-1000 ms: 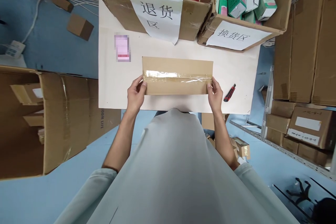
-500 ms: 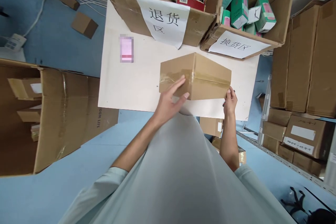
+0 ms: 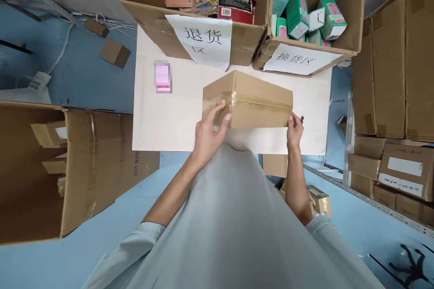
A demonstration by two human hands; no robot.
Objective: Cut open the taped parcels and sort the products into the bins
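Observation:
A brown cardboard box (image 3: 261,97), taped along its long side with clear-brown tape, is on the white table (image 3: 159,122). My left hand (image 3: 210,133) is at its left end, thumb and fingers curved against the taped end face. At the lower right corner, my right hand (image 3: 294,132) pinches the box's edge. A small dark item with a red spot (image 3: 302,118) pokes out by the right fingers; its kind is unclear. The underside of the box is hidden.
Two open cartons with paper signs (image 3: 208,40) (image 3: 301,58) line the table's back, holding small packs and green boxes (image 3: 298,13). A blurred pink item (image 3: 163,76) lies at left. A large open carton (image 3: 91,167) stands left; shelved boxes (image 3: 403,169) are right.
The box has turned slightly, so its left end looks narrower and its long side broader. My left fingers have bent more around the left end. The whole view has shifted a little.

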